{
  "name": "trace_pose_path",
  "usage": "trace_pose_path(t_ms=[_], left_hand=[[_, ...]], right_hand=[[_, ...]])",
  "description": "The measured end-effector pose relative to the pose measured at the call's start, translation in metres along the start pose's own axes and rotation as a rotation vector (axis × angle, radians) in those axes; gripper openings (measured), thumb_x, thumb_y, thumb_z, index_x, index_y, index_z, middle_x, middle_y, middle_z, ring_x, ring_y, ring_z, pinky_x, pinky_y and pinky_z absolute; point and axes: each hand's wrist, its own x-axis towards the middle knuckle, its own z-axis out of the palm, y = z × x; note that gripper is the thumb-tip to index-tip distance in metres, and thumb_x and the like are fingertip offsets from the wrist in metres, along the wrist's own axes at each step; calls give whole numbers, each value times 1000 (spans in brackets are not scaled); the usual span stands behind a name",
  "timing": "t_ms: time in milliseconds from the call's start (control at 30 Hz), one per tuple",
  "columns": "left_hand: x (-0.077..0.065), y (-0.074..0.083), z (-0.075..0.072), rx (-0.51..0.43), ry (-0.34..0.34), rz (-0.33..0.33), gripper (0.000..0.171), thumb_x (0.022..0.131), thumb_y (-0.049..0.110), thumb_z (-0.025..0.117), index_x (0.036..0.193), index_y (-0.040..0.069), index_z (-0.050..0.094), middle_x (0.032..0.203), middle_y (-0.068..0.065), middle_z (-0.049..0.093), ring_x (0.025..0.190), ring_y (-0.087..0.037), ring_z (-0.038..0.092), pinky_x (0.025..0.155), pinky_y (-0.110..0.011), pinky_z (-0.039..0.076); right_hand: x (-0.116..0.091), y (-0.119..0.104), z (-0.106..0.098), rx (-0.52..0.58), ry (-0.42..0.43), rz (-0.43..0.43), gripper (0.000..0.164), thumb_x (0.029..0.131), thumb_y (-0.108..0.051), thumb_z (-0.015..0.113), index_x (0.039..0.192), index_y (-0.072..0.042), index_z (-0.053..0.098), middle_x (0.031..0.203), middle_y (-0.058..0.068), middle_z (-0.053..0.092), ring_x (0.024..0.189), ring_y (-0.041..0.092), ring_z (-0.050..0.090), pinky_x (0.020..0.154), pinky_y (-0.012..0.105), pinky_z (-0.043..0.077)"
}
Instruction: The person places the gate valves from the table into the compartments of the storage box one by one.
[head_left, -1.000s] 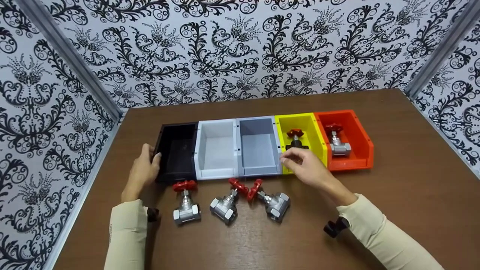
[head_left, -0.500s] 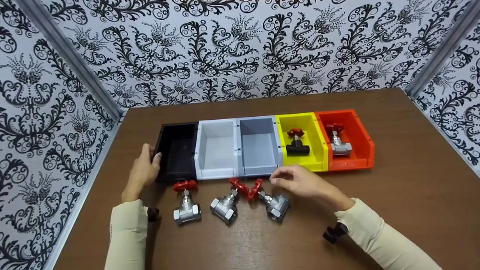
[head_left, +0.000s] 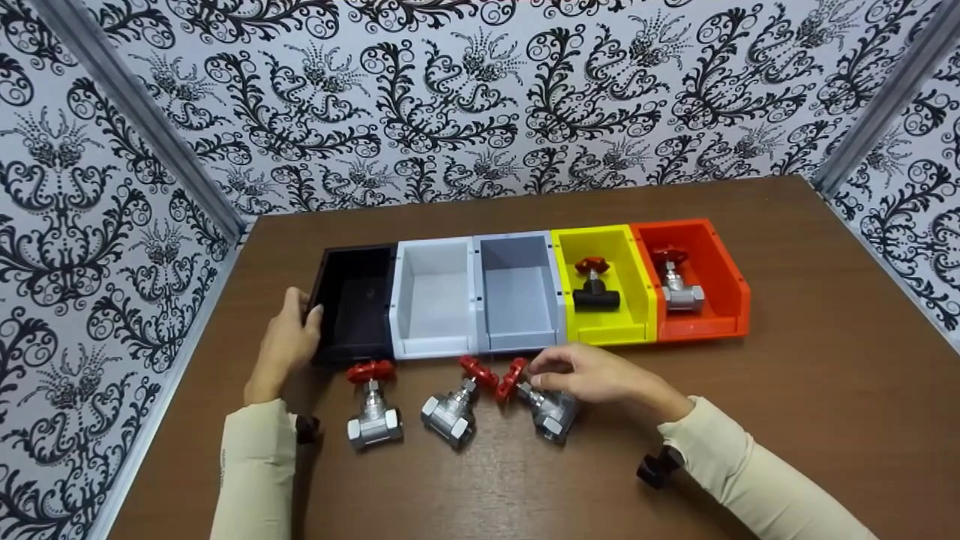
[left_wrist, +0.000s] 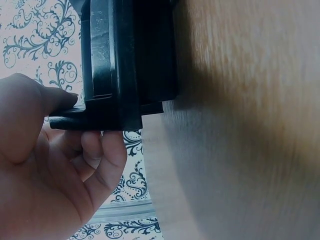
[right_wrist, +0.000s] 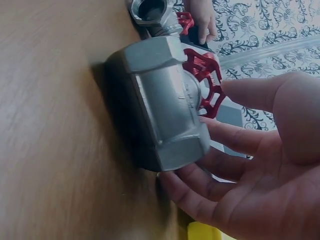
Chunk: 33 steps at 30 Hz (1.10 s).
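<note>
My left hand (head_left: 287,337) pinches the side rim of the black bin (head_left: 352,355), thumb on one face and fingers on the other, as the left wrist view shows. My right hand (head_left: 596,373) is over the rightmost loose valve (head_left: 553,416), a silver gate valve with a red handwheel (right_wrist: 205,82). In the right wrist view its thumb is by the handwheel and its fingers lie loosely beside the body, with no firm grip visible. Left of it on the table lie two similar silver valves, a middle one (head_left: 450,418) and a left one (head_left: 373,424).
Joined in one row with the black bin are a white bin (head_left: 435,349), a grey bin (head_left: 520,343), a yellow bin (head_left: 611,334) holding a black-bodied valve (head_left: 596,300), and a red-orange bin (head_left: 705,328) holding a silver valve (head_left: 681,296). Patterned walls stand behind the brown table (head_left: 480,495).
My right hand has left the yellow bin and come down toward the near side, over the rightmost loose valve. The black-bodied valve is now fully visible. My left hand stays on the black bin.
</note>
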Motion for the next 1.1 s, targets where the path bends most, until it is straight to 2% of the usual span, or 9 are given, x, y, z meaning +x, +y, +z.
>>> trace_pose_path(t_ms=[233,467,767,967,1100], left_hand=[[0,-1,-1,6,2,2,30,105,25,42,125,3,38,112,-29,62,101,-47,60,83,-59,43],[1,-1,0,1,-5,-10,33,106,27,42,127,3,37,119,-29,60,106,-47,59,85,-60,43],[1,-3,1,-7,-4,-19,33,106,27,41,127,3,37,119,-31,59,107,-48,58,86,-60,42],[0,-2,1,-5,1,-10,32,106,27,41,126,4,37,117,-30,60,106,-48,59,85,-61,43],[-1,0,0,-1,2,-4,31,105,26,41,126,4,37,115,-31,61,105,-49,59,84,-61,43]], right_hand=[[5,1,4,15,-27,20,30,97,-34,63,118,-13,69,114,2,68,101,19,58,91,45,47],[9,0,8,21,-57,12,22,97,-32,63,109,-15,71,97,-2,68,88,16,58,80,38,47],[13,1,13,15,-62,8,20,96,-31,63,103,-14,73,88,-4,67,80,13,59,75,34,49],[15,-2,14,38,-80,22,22,95,-28,64,91,-8,72,75,-5,62,71,11,56,68,31,46],[14,-4,13,83,-98,25,18,93,-26,66,91,-8,71,78,-4,64,72,11,57,68,29,46]])
